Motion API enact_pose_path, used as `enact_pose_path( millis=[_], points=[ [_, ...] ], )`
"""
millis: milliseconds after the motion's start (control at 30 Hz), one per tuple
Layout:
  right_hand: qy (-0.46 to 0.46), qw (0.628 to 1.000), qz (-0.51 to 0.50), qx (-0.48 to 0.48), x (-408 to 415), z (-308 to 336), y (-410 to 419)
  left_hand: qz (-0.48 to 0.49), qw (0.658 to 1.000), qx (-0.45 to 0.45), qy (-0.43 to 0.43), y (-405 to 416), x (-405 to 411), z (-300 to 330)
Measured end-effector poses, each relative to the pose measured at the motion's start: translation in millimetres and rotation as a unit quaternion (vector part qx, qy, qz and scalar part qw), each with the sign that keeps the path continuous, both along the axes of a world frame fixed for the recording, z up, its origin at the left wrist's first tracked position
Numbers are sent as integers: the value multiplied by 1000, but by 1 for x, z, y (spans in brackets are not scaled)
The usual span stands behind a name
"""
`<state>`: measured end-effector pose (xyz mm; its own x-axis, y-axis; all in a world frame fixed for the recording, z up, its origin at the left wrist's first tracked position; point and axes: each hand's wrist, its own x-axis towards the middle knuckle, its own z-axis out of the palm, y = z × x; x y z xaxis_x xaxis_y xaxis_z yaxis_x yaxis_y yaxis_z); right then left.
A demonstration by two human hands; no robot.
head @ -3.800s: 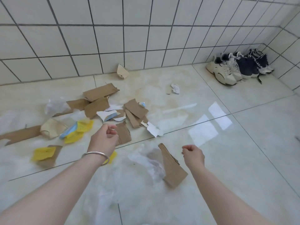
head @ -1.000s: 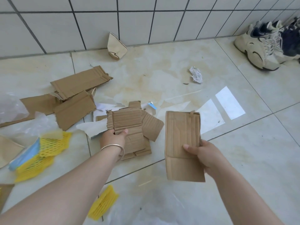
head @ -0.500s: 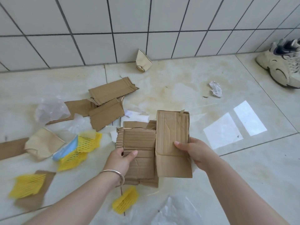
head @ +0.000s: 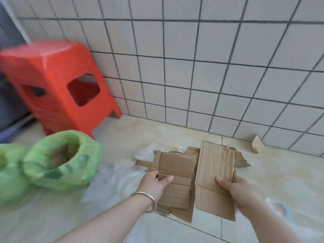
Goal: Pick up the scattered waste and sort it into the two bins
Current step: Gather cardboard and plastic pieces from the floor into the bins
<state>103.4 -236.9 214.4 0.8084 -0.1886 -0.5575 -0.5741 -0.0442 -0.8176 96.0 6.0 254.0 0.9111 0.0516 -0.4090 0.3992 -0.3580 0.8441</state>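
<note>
My left hand [head: 154, 185] grips a stack of brown cardboard pieces [head: 177, 181], thumb on top. My right hand [head: 235, 192] holds a larger flat cardboard sheet [head: 214, 172] right beside that stack, the two touching edge to edge above the floor. At the left stands a bin lined with a green bag [head: 59, 158], its mouth open with something brownish inside. A second green-bagged bin [head: 8, 174] is partly cut off at the left edge. Both bins are blurred.
A red plastic stool [head: 57, 85] stands against the tiled wall behind the bins. Clear plastic film [head: 121, 179] lies on the floor between bin and hands. A crumpled paper cup [head: 257, 143] rests by the wall. More plastic with a blue scrap [head: 280, 207] lies at the right.
The view has swung left: the bins and red stool have come into sight, the shoes and yellow netting have gone. Both hands still hold their cardboard, side by side.
</note>
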Motion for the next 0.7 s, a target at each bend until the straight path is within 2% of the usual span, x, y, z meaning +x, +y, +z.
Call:
enact_pose_path(
  millis=[167,333,567,700],
  points=[
    [-51,999,3,14,39,55,106,107,992,26,-69,100,-1,53],
    [-129,991,33,-4,67,98,231,204,971,34,-118,191,13,71],
    [-144,980,140,-5,107,100,397,347,927,11,-142,316,49,56],
    [-131,971,199,-21,128,83,476,403,908,11,-113,379,72,41]
  ],
)
